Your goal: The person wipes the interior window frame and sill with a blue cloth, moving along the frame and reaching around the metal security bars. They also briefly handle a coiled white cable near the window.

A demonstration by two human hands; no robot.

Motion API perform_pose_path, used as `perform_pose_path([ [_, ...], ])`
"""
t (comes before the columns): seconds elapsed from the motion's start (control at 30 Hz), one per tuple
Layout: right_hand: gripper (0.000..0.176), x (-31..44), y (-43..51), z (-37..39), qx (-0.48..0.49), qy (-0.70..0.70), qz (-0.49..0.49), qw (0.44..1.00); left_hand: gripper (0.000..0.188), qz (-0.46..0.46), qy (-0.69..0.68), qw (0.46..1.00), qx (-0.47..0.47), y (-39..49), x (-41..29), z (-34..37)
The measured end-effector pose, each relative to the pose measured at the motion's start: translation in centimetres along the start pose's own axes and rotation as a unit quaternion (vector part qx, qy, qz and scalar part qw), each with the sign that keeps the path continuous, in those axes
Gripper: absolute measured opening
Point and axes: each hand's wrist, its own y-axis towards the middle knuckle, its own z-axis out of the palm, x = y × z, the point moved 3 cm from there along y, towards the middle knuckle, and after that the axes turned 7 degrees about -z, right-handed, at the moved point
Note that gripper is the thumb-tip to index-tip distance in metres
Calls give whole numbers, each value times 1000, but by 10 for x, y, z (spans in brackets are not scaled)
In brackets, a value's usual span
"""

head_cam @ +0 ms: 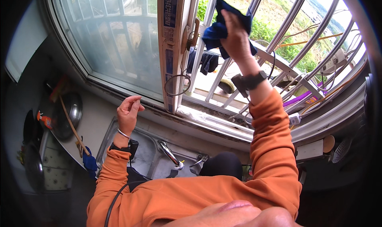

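My right hand [237, 37] is raised at the metal window bars [283, 27], pressed on a dark blue cloth [216, 33] that spreads out around its fingers. Whether the cloth lies against a bar or only in front of it is hard to tell. My left hand [129, 109] is held above the edge of the steel sink [143, 149], near the window sill, with thumb and fingertips together and no object visible in it. The frosted window pane [119, 54] is beyond it, beside a frame edge covered with printed cardboard [169, 48].
A chrome faucet [168, 152] rises from the sink. Left are a pan lid [70, 116], a wooden stick [70, 119] and an orange spray bottle [44, 120]. Cables and a power strip [334, 61] hang at the bars; a wire ring [177, 85] hangs by the frame.
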Motion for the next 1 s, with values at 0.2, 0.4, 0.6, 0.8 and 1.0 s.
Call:
perform_pose_path([
  [0.2, 22, 3, -15, 41, 109, -168, -22, 980, 16, 4, 32, 999, 10, 0, 8, -4],
  [0.4, 8, 9, -12, 9, 77, -110, -225, 965, 15, 13, 56, 998, -4, -5, 6, -8],
  [0.6, 13, 7, 53, 67, 203, -134, -121, 962, 15, -4, 48, 998, -35, -14, 6, -17],
  [0.8, 8, 10, 67, 97, 264, -11, -119, 957, 14, 122, 194, 973, -39, -12, -20, 3],
  [1.0, 23, 15, 28, 97, 241, -210, -167, 933, 28, 457, 317, 824, 110, 3, -82, 56],
])
